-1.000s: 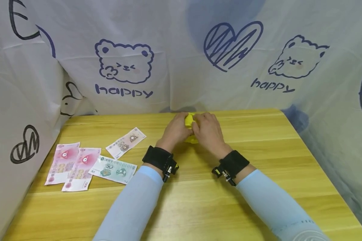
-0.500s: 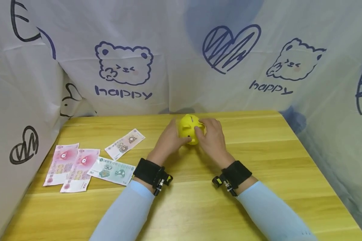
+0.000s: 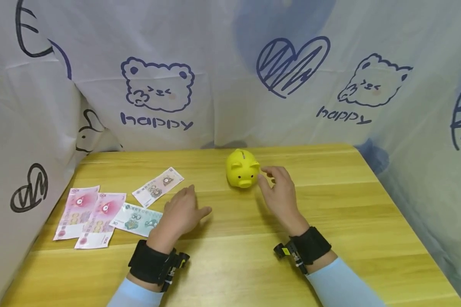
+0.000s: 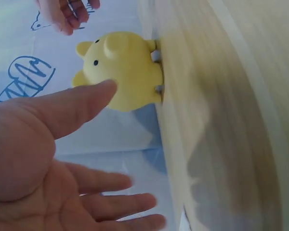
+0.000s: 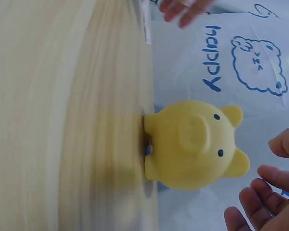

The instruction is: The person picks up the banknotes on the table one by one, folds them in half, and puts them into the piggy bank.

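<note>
A yellow piggy bank (image 3: 243, 168) stands upright near the back of the table, its snout toward me and a slot in its top. Just to its right, my right hand (image 3: 282, 194) hovers with loosely bent fingers and grips nothing; in the right wrist view its fingers (image 5: 260, 202) show apart from the pig. My left hand (image 3: 180, 215) is well away on the left, fingers spread and holding nothing, over the right end of a green 50 banknote (image 3: 132, 218). The left wrist view shows the left palm (image 4: 19, 159) unfolded, with the piggy bank (image 4: 130, 72) beyond.
Two pink 100 banknotes (image 3: 103, 217) overlap at the left of the wooden table (image 3: 230, 264). A brownish banknote (image 3: 157, 186) lies behind the green one. A white cloth (image 3: 230, 94) with drawn bears and hearts hangs behind the table and along its sides.
Both hands have let go of the piggy bank, which now stands facing me. The left hand has moved left and nearer, toward the banknotes. The right hand has drawn slightly to the right.
</note>
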`<state>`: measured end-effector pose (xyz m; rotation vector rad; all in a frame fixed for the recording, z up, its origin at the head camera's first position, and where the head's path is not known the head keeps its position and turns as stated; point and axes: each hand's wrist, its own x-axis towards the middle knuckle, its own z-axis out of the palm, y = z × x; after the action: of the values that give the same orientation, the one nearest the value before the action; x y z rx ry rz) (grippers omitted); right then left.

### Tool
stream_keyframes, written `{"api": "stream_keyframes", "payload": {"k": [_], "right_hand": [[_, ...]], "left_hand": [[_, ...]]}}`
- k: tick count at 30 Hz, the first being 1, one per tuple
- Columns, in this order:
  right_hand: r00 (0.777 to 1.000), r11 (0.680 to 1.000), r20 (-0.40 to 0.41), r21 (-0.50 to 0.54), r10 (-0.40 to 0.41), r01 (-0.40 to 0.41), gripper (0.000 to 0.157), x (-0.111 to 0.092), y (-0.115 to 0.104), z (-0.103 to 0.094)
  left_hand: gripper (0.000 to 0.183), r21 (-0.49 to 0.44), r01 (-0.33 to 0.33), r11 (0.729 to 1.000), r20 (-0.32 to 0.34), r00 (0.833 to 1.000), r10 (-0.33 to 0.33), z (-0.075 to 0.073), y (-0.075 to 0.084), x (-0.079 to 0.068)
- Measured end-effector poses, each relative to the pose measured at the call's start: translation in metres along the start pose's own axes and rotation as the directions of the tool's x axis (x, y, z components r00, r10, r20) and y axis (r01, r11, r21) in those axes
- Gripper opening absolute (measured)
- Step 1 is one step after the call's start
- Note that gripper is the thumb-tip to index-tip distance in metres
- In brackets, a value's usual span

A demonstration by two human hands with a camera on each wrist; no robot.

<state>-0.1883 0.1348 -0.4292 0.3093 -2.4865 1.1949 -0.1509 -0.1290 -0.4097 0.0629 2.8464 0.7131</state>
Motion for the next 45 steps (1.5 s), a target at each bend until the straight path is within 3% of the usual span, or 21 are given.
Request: {"api": "stream_keyframes", "payload": {"k": [7,14,19,24,26,30,35,38,41,45], "right_hand": [[0.998,1.000,0.057,0.019,0.011,-0.012,0.035,-0.003,-0.004,0.007],[0.998,1.000,0.063,0.021,0.007,-0.008,0.034,-0.004,-0.007,0.003],[0.997,1.000,0.075,0.011,0.019,-0.020,0.033,-0.005,-0.007,-0.001],[0.996,1.000,0.090,0.000,0.013,-0.013,0.034,-0.006,-0.005,-0.002],[0.996,1.000,0.093,-0.002,0.011,-0.011,0.034,-0.006,-0.005,-0.002],[0.995,1.000,0.100,-0.014,0.010,-0.009,0.033,-0.006,-0.005,-0.001],[0.994,1.000,0.108,-0.023,-0.001,0.004,0.029,-0.007,-0.007,0.000],[0.994,1.000,0.108,-0.023,-0.010,0.013,0.027,-0.008,-0.009,0.001],[0.994,1.000,0.106,-0.018,-0.014,0.016,0.026,-0.008,-0.013,0.001],[0.995,1.000,0.103,-0.016,-0.013,0.015,0.023,-0.010,-0.018,0.001]], "left_hand": [[0.080,0.057,0.042,0.997,0.029,0.999,-0.044,-0.005,-0.012,-0.009],[0.081,0.068,0.074,0.995,0.111,0.990,-0.082,0.001,-0.013,-0.013],[0.081,0.091,0.016,0.996,0.127,0.991,-0.028,0.015,0.003,-0.019],[0.080,0.100,-0.117,0.988,0.154,0.983,0.101,0.033,0.025,-0.028],[0.079,0.109,-0.206,0.972,0.174,0.967,0.185,0.040,0.031,-0.031],[0.076,0.115,-0.378,0.919,0.228,0.910,0.346,0.051,0.037,-0.033],[0.070,0.038,-0.487,0.872,0.252,0.849,0.464,0.056,0.040,-0.034],[0.064,-0.006,-0.537,0.843,0.221,0.822,0.525,0.054,0.040,-0.032],[0.058,0.026,-0.544,0.839,0.161,0.830,0.533,0.048,0.037,-0.029],[0.051,0.108,-0.462,0.880,0.092,0.886,0.454,0.038,0.028,-0.026]]}}
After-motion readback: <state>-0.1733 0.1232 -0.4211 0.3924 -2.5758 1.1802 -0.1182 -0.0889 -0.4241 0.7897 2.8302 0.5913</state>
